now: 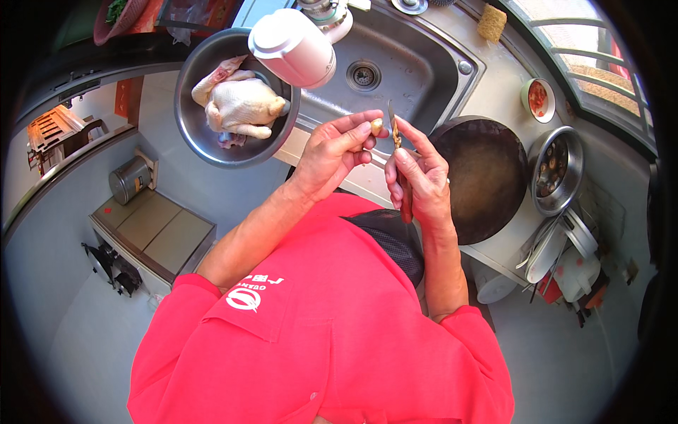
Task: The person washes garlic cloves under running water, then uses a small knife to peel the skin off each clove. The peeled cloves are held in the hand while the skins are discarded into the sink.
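Between the thumb and fingers of my left hand [339, 143] is a small yellowish piece of root [376, 126], possibly ginger. My right hand [426, 177] grips a small paring knife by its reddish-brown handle [406, 201]. The knife's narrow blade [391, 110] points up and away from me, just right of the root piece and apart from it. Brownish peel scraps [397, 139] cling to the blade near my right thumb and forefinger. Both hands are raised above the front edge of the steel sink [424, 69].
A plucked whole chicken [243, 106] lies in a steel basin [188, 130] at left. A white tap-mounted unit [291, 47] overhangs basin and sink. To the right are a dark wok [476, 180], a bowl with red pieces [539, 100] and a steel bowl [573, 183] with mushroom-like pieces.
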Tool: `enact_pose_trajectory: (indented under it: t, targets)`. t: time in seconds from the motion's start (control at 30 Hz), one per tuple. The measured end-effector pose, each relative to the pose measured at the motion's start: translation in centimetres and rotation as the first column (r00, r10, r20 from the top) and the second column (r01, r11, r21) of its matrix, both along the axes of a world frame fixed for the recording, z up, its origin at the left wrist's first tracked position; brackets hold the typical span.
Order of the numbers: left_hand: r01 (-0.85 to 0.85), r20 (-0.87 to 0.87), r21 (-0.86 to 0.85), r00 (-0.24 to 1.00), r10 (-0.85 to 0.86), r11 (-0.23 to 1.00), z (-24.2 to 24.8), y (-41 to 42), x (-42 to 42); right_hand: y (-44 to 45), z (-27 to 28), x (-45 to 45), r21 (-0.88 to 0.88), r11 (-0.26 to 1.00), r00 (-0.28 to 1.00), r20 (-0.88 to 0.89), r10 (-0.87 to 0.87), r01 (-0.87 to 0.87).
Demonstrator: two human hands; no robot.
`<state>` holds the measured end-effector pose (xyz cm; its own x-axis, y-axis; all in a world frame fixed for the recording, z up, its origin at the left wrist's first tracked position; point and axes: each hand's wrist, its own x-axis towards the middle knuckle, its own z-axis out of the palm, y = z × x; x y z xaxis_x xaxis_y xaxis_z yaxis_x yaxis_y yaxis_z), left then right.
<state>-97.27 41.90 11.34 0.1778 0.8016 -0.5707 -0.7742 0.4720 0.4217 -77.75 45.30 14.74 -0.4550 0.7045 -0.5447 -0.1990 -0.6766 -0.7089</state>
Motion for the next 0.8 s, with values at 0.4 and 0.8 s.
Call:
enact_pose_trajectory:
  t: [0.4, 0.8]
  targets:
    - [0.071, -0.131, 0.053, 0.989, -0.063, 0.996, 0.8, -0.9, 0.1, -2.0, 0.3, -0.6, 0.312, 0.94, 0.979, 0.187, 0.084, -0.14]
    - [0.068, -0.151, 0.08, 0.987, -0.055, 0.994, 0.3, -2.6, 0.4, -3.3, 0.1, 0.2, 0.349, 0.931, 0.983, 0.174, 0.051, -0.11]
